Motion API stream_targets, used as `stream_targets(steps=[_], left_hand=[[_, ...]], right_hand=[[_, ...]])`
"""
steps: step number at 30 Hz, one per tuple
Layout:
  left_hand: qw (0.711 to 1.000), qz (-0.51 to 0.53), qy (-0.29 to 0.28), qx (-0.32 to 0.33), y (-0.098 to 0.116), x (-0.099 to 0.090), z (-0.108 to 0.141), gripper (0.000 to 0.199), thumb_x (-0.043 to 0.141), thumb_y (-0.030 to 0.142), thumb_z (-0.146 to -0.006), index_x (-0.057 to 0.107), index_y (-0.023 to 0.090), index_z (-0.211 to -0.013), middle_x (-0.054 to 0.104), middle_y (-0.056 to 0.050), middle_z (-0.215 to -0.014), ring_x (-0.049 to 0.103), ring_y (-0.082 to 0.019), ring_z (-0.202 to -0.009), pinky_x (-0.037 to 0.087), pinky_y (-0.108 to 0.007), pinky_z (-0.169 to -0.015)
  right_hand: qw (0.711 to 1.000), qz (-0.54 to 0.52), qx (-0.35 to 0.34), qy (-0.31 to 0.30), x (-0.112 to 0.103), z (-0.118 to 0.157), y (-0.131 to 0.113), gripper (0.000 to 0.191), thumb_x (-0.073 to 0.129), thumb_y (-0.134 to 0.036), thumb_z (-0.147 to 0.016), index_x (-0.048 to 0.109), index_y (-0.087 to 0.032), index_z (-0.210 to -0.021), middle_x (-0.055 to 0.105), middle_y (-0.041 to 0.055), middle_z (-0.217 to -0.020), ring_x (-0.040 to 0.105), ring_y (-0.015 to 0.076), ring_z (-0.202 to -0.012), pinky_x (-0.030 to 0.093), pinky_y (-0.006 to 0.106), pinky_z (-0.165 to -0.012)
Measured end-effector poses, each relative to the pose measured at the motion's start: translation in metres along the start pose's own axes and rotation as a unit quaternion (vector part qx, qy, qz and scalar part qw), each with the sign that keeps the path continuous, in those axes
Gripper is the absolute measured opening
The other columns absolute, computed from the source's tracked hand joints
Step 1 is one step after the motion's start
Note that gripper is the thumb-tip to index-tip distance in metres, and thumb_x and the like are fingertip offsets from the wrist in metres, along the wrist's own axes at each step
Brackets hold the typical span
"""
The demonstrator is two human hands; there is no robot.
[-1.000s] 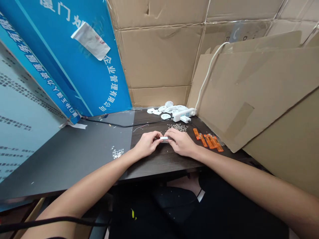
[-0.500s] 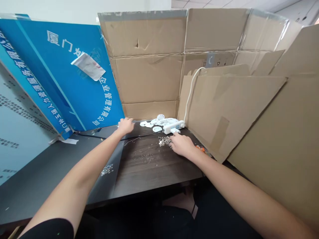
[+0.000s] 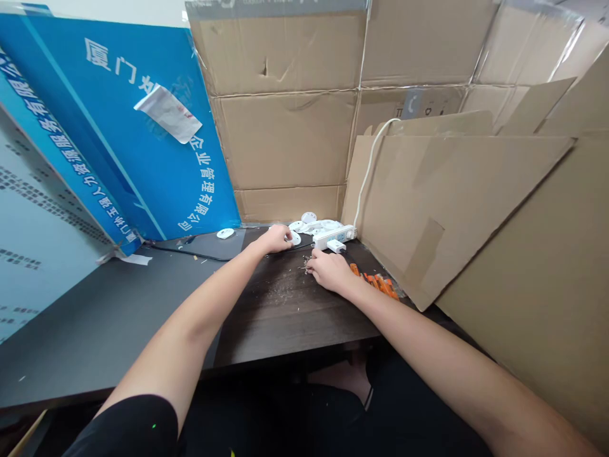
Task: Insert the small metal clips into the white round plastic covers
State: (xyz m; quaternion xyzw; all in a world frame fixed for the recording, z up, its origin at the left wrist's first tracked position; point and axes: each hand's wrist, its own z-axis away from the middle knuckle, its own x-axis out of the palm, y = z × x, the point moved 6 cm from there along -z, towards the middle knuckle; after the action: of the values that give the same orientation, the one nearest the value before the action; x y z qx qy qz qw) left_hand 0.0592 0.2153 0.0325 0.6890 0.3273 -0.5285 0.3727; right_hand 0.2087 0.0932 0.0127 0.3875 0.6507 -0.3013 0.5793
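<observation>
My left hand (image 3: 278, 238) is at a white round disc (image 3: 295, 238) near the back of the dark table, its fingers curled at the disc's edge; whether it grips the disc is unclear. Just to the right, my right hand (image 3: 328, 269) has its fingertips pressed together over a pile of small metal pieces (image 3: 306, 263). What it pinches is too small to name. Behind both hands lie several white discs (image 3: 309, 218). Another white disc (image 3: 225, 233) rests alone on the grey part of the table.
A white power strip (image 3: 328, 237) with a plugged-in adapter (image 3: 336, 246) sits behind my right hand. Orange-handled tools (image 3: 380, 284) lie to its right. Cardboard panels (image 3: 295, 139) and a blue panel (image 3: 143, 146) stand around the table (image 3: 285, 330).
My left hand has moved right, from beside the lone disc to the disc near the pile. My right hand has shifted slightly left over the metal pieces. The view has tilted down a little.
</observation>
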Motion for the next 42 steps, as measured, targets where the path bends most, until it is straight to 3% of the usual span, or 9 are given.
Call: stream_targets(steps=[3, 5, 8, 13, 17, 22, 30, 36, 42], left_hand=[[0.998, 0.017, 0.054, 0.007, 0.003, -0.019, 0.03, 0.02, 0.066, 0.028, -0.081, 0.075, 0.015, -0.093, 0.076, -0.012, -0.105, 0.068, -0.027, -0.102, 0.051, -0.037, -0.096], [0.994, 0.077, 0.065, 0.029, 0.01, -0.026, 0.06, 0.019, 0.068, 0.032, -0.08, 0.075, 0.016, -0.089, 0.076, -0.01, -0.105, 0.069, -0.023, -0.091, 0.054, -0.035, -0.087], [0.972, 0.218, 0.015, 0.089, 0.027, -0.023, 0.111, 0.02, 0.072, 0.034, -0.078, 0.075, 0.017, -0.089, 0.07, -0.011, -0.124, 0.068, -0.019, -0.086, 0.056, -0.032, -0.078], [0.946, 0.29, -0.061, 0.13, 0.047, -0.012, 0.166, 0.015, 0.072, 0.027, -0.08, 0.073, 0.019, -0.092, 0.062, -0.01, -0.135, 0.065, -0.024, -0.111, 0.053, -0.038, -0.096], [0.952, 0.275, -0.072, 0.118, 0.043, -0.008, 0.17, 0.039, 0.082, 0.037, -0.074, 0.064, 0.021, -0.105, 0.056, -0.01, -0.142, 0.053, -0.03, -0.13, 0.041, -0.048, -0.111], [0.959, 0.26, -0.085, 0.071, 0.038, 0.001, 0.169, 0.091, 0.086, 0.055, -0.067, 0.046, 0.026, -0.143, 0.064, -0.011, -0.13, 0.057, -0.031, -0.122, 0.045, -0.046, -0.104], [0.965, 0.23, -0.085, 0.097, 0.045, 0.003, 0.172, 0.084, 0.078, 0.051, -0.077, 0.044, 0.026, -0.15, 0.066, -0.01, -0.132, 0.057, -0.032, -0.123, 0.041, -0.043, -0.106], [0.966, 0.224, -0.081, 0.095, 0.044, 0.007, 0.171, 0.091, 0.079, 0.054, -0.076, 0.04, 0.024, -0.152, 0.065, -0.01, -0.137, 0.054, -0.032, -0.128, 0.04, -0.043, -0.108], [0.965, 0.235, -0.075, 0.094, 0.046, 0.007, 0.17, 0.089, 0.082, 0.052, -0.075, 0.044, 0.022, -0.149, 0.067, -0.01, -0.133, 0.059, -0.03, -0.125, 0.042, -0.04, -0.107]], right_hand=[[0.999, -0.032, 0.016, 0.001, 0.003, 0.0, 0.002, 0.031, 0.048, -0.031, -0.101, 0.075, -0.024, -0.113, 0.066, 0.0103, -0.117, 0.069, 0.0234, -0.093, 0.049, 0.033, -0.079], [0.998, -0.05, 0.023, 0.004, 0.004, 0.001, 0.004, 0.029, 0.049, -0.031, -0.1, 0.075, -0.025, -0.113, 0.068, 0.0088, -0.116, 0.069, 0.0226, -0.092, 0.048, 0.032, -0.077], [0.997, -0.07, 0.031, 0.008, 0.007, 0.001, 0.008, 0.026, 0.051, -0.03, -0.1, 0.076, -0.024, -0.105, 0.069, 0.0074, -0.113, 0.069, 0.0219, -0.092, 0.047, 0.03, -0.076], [0.991, -0.122, 0.043, 0.033, 0.006, -0.002, 0.015, 0.021, 0.053, -0.029, -0.099, 0.073, -0.022, -0.102, 0.07, 0.007, -0.115, 0.067, 0.0221, -0.097, 0.046, 0.03, -0.077], [0.986, -0.155, 0.05, 0.047, -0.001, 0.001, 0.015, 0.018, 0.053, -0.029, -0.099, 0.069, -0.021, -0.103, 0.073, 0.0065, -0.109, 0.067, 0.0226, -0.094, 0.045, 0.031, -0.076], [0.968, -0.241, -0.003, 0.074, -0.006, 0.008, -0.012, 0.014, 0.057, -0.025, -0.098, 0.069, -0.021, -0.102, 0.076, 0.0042, -0.099, 0.067, 0.0193, -0.087, 0.045, 0.03, -0.077], [0.923, -0.376, -0.036, 0.073, -0.009, 0.015, -0.042, 0.017, 0.065, -0.014, -0.087, 0.077, -0.021, -0.097, 0.078, 0.0031, -0.098, 0.07, 0.0179, -0.086, 0.05, 0.03, -0.08], [0.935, -0.341, -0.07, 0.065, -0.009, 0.017, -0.05, 0.023, 0.063, -0.015, -0.091, 0.08, -0.022, -0.104, 0.079, 0.0055, -0.105, 0.071, 0.0201, -0.096, 0.051, 0.033, -0.089], [0.96, -0.271, -0.053, 0.053, -0.005, 0.013, -0.052, 0.026, 0.062, -0.016, -0.092, 0.08, -0.022, -0.109, 0.078, 0.0055, -0.108, 0.07, 0.0211, -0.098, 0.051, 0.032, -0.088]])
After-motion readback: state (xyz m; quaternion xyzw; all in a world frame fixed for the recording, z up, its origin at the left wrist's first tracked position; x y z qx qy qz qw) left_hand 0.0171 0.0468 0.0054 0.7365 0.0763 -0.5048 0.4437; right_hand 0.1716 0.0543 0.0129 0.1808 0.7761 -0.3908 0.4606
